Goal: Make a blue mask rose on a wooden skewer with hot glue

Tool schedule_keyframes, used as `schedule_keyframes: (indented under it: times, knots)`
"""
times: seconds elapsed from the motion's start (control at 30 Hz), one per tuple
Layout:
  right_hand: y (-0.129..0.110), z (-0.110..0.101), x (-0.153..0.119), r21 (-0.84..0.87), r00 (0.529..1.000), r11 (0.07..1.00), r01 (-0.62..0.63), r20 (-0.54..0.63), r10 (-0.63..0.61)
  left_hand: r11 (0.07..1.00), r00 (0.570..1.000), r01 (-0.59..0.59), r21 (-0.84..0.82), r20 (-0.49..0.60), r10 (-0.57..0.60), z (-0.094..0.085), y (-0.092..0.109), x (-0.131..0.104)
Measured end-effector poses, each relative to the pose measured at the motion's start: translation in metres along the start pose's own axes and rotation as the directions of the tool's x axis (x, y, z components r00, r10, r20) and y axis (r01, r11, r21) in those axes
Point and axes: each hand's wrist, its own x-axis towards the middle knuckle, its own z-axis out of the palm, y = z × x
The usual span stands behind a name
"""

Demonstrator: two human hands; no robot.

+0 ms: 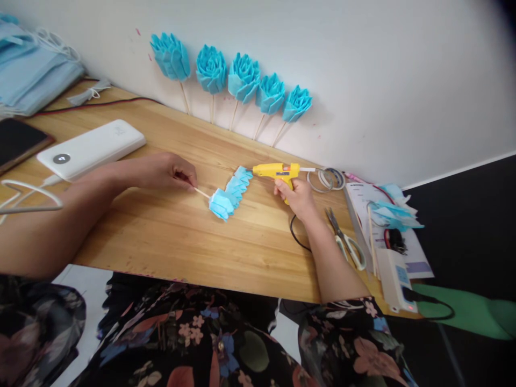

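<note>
My left hand (171, 172) pinches the end of a thin wooden stick (202, 192). At the stick's other end is a partly rolled blue flower (221, 205), lying on the wooden table. From it a folded blue strip (239, 186) with a pointed, zigzag edge runs up and to the right. My right hand (297, 195) is closed round the handle of a yellow glue gun (275, 171). The gun's nozzle is at the far end of the strip; whether it touches is too small to tell. A white glue stick pokes out of its back.
Several finished blue flowers (243, 78) on sticks lean against the wall. At left are a white power bank (92, 149), a phone (21, 141) and blue masks (34, 70). Scissors (345, 242), tape rolls (331, 179), papers (416, 251) and a power strip (397, 279) lie at right.
</note>
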Motion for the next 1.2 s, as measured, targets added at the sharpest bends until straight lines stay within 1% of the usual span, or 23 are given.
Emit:
schedule_keyframes:
  times: [0.13, 0.3, 0.5, 0.7, 0.87, 1.03, 1.2]
  knots:
    - [0.003, 0.000, 0.000, 0.004, 1.000, 1.000, -0.019, -0.017, 0.019, 1.000, 1.000, 0.003, -0.004, 0.011, -0.003, 0.000, 0.000, 0.000]
    - [0.003, 0.000, 0.000, -0.028, 0.999, 1.000, -0.012, -0.033, 0.011, 1.000, 1.000, 0.017, 0.011, 0.023, -0.018, 0.000, 0.000, -0.001]
    - [0.003, 0.001, 0.001, -0.051, 0.999, 0.999, 0.018, -0.034, -0.020, 1.000, 1.000, 0.010, 0.004, 0.011, -0.010, 0.001, -0.004, 0.000]
    - [0.002, 0.002, 0.001, -0.129, 0.999, 0.992, 0.012, -0.035, -0.017, 1.000, 1.000, 0.019, 0.002, 0.010, -0.019, 0.001, -0.001, 0.000]
    - [-0.001, 0.002, 0.000, -0.144, 0.999, 0.989, 0.028, -0.018, -0.031, 1.000, 1.000, 0.021, -0.002, 0.019, -0.021, 0.000, -0.001, 0.000]
    - [0.002, 0.002, 0.000, -0.102, 0.999, 0.995, 0.005, -0.044, -0.010, 0.999, 0.999, 0.036, 0.017, 0.017, -0.036, 0.000, 0.000, 0.000]
    - [0.013, 0.004, 0.001, 0.070, 0.995, 0.998, -0.008, -0.094, 0.015, 1.000, 1.000, 0.009, -0.010, 0.021, -0.008, -0.002, 0.006, -0.002]
